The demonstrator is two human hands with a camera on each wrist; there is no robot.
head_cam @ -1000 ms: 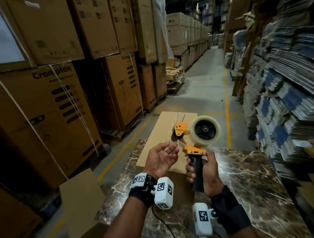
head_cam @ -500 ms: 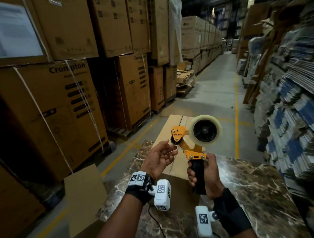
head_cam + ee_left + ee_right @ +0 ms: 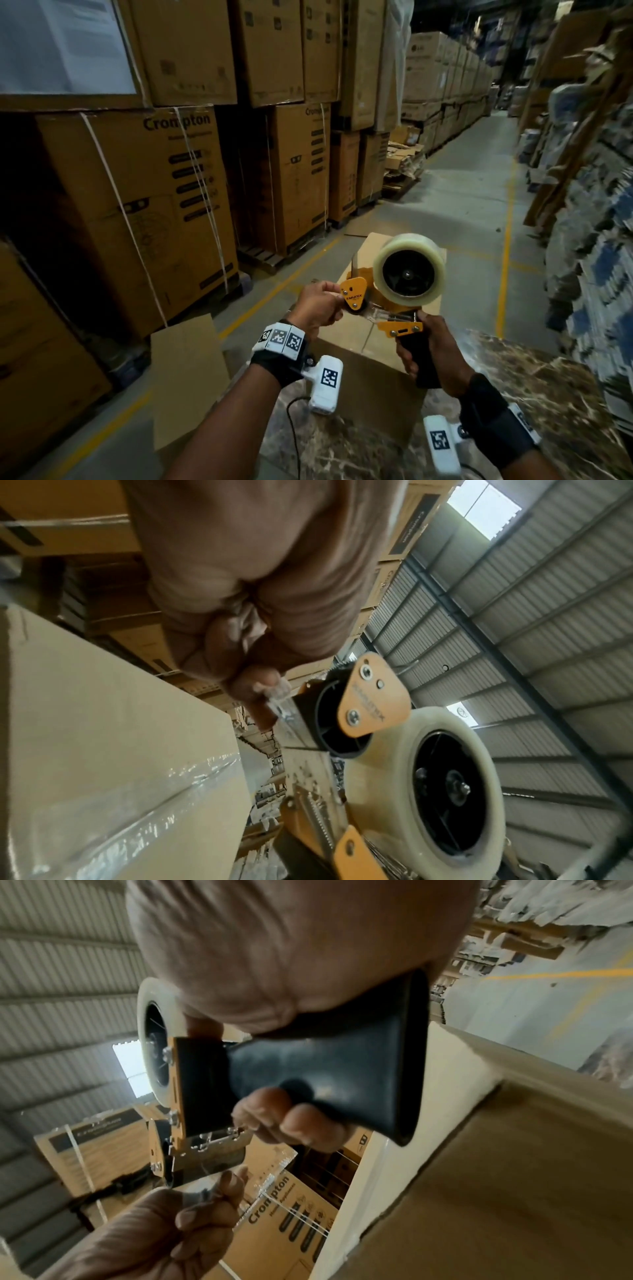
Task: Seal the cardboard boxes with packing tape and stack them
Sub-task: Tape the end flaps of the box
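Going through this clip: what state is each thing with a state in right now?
Tape dispenser: held above the box.
Tape end: pinched by left hand.
Right hand: grips the dispenser's handle.
Cardboard box: closed, on the marble table.

Open aisle (image 3: 479,192) ahead between stacked cartons (image 3: 144,205) and shelving (image 3: 589,240)

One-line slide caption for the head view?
Right hand grips the tape dispenser above a cardboard box while the left hand pinches the loose tape end at its roller.
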